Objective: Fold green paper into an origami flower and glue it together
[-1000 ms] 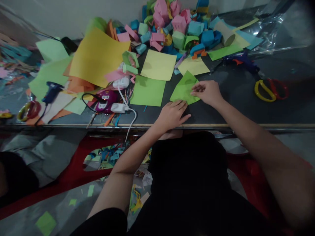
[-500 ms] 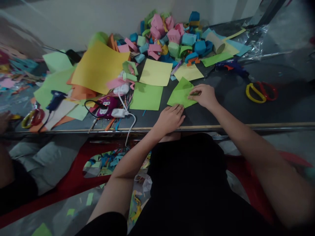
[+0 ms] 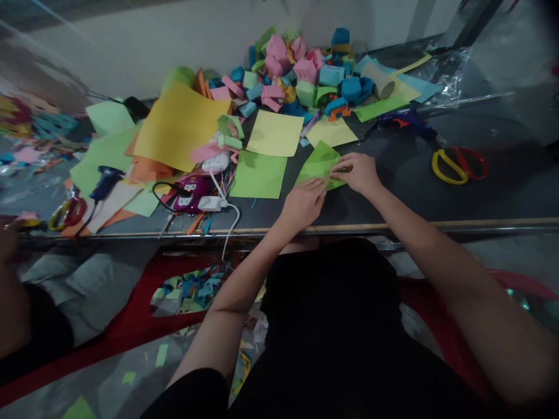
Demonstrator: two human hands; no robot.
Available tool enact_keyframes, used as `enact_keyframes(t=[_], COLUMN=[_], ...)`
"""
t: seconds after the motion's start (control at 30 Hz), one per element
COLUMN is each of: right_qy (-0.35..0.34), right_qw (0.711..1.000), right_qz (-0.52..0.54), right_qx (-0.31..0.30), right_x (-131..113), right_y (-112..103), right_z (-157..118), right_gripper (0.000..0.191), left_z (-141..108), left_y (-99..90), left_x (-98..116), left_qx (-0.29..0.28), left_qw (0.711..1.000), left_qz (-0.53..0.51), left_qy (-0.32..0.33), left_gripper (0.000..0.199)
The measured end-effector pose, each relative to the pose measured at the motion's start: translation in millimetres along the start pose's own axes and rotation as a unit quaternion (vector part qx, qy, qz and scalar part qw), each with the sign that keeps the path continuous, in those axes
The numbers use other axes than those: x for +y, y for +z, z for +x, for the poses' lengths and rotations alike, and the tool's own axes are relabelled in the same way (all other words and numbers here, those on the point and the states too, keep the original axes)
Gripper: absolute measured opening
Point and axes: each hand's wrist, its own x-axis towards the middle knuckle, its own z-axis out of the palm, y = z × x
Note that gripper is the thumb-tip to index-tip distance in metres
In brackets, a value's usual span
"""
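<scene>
A folded sheet of green paper (image 3: 317,159) lies on the dark table in front of me. My left hand (image 3: 304,203) rests on its lower edge with the fingers stretched out flat. At its right corner, my right hand (image 3: 357,173) pinches the paper between thumb and fingertips. Part of the sheet is hidden under both hands. Just left of it lies a flat green square sheet (image 3: 258,174), with a pale yellow sheet (image 3: 274,134) behind. Another pale yellow sheet (image 3: 332,132) sits beyond the folded one.
Scissors (image 3: 459,164) and a glue gun (image 3: 408,121) lie to the right. Folded paper pieces (image 3: 305,70) are heaped at the back. A purple power socket (image 3: 191,194) with cables stands left, near large yellow paper (image 3: 181,125). Another person's hand (image 3: 7,238) shows at far left.
My left fingers have slid slightly up along the folded green paper, closer to my right hand. The right hand keeps its pinch at the corner. The view has shifted a little.
</scene>
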Motion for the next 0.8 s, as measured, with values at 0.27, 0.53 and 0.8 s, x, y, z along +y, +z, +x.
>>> enact_keyframes(t=[0.27, 0.53, 0.8], right_qy=[-0.001, -0.007, -0.088], right_qw=[1.000, 1.000, 0.991], right_qz=[0.004, 0.016, 0.002], right_qx=[0.005, 0.021, 0.100], right_x=[-2.6, 3.1, -14.8], right_y=[0.2, 3.2, -24.9], right_z=[0.6, 4.2, -12.7], right_gripper=[0.022, 0.033, 0.047], left_z=[-22.1, -31.8, -12.7], left_y=[1.1, 10.0, 6.8], left_x=[32.5, 26.1, 8.1], left_qx=[-0.046, -0.031, -0.036], left_qw=[0.996, 0.998, 0.997], left_qz=[0.059, 0.040, 0.041], left_qy=[-0.038, -0.035, -0.053], left_gripper=[0.048, 0.053, 0.063])
